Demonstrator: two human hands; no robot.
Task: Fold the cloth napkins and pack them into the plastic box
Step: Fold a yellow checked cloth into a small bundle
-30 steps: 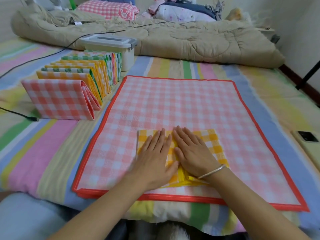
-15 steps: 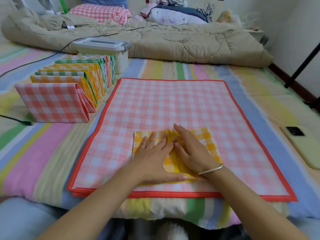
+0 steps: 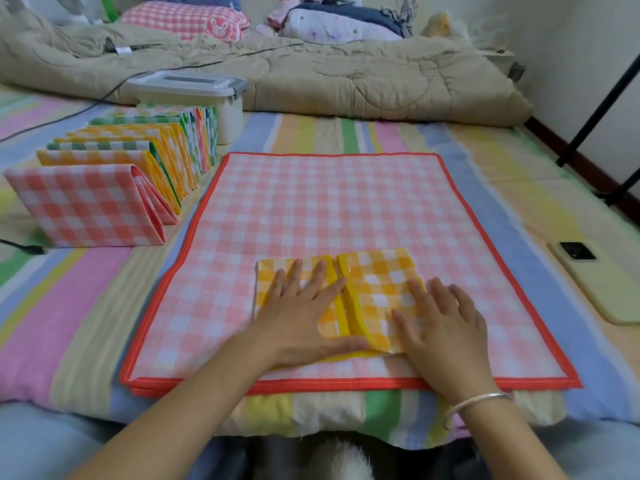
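Lower centre of the frame: yellow checked napkin (image 3: 377, 271), folded small, lying flat on a pink checked cloth (image 3: 311, 202) with a red border. Two flaps of the napkin meet at a yellow hem line running up its middle.

Left hand (image 3: 304, 317) lies flat on the napkin's left half, fingers straight and slightly spread, pointing to the top of the frame, thumb along the near edge. Grip wide, pressing, holding nothing. Right hand (image 3: 446, 334) rests on the napkin's right side and lower right corner, fingers spread and near straight. Grip wide too, nothing held. Silver bracelet (image 3: 478, 400) on the right wrist.

Left of the pink cloth, at middle left: row of folded napkins (image 3: 114, 157) standing on edge one behind another, pink check nearest, then yellow, green and more. Plastic box (image 3: 207, 95) at upper left, just behind the far end of the row, lid on; cannot tell whether the row touches it.

Everything sits on a bed with a striped sheet (image 3: 69, 306). Phone (image 3: 595, 278) lies camera-side up at the right edge, apart from the cloth. Black cable (image 3: 20, 247) at the left edge. Beige quilt (image 3: 346, 74) bunched across the top, pink checked pillow (image 3: 183, 19) behind it.
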